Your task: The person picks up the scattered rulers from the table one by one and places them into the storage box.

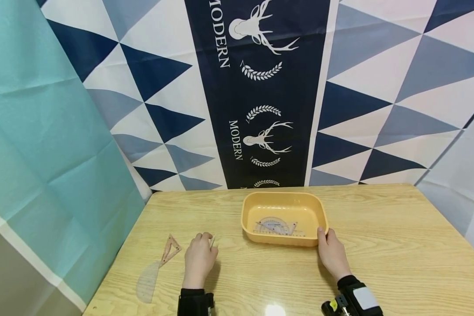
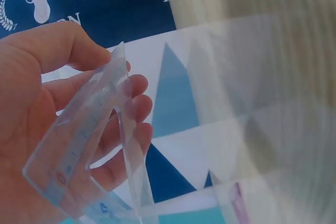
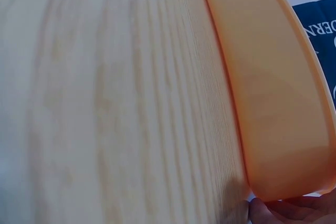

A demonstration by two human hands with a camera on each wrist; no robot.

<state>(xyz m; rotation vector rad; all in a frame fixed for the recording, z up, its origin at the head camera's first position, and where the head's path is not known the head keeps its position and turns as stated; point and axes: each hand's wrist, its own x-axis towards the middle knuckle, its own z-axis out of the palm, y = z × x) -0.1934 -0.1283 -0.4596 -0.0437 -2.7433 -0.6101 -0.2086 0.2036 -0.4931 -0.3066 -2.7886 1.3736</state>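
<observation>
My left hand (image 1: 200,259) is over the table left of the yellow plastic basin (image 1: 284,240). Between its thumb and fingers it pinches a clear plastic set square (image 2: 79,145), best seen in the left wrist view. With the thumb over the rim, my right hand (image 1: 333,254) grips the basin's front right corner; the right wrist view shows its fingertips (image 3: 294,209) against the basin's end. Inside the basin lie a clear protractor (image 1: 271,224) and other clear drawing pieces, overlapping. A set square (image 1: 170,251) and a clear protractor (image 1: 147,282) lie on the table, left of my left hand.
The wooden table (image 1: 395,245) ends at a patterned cloth (image 1: 260,96) hanging behind it. A teal curtain (image 1: 63,145) borders its left side. White cloth (image 1: 458,175) hangs at the right.
</observation>
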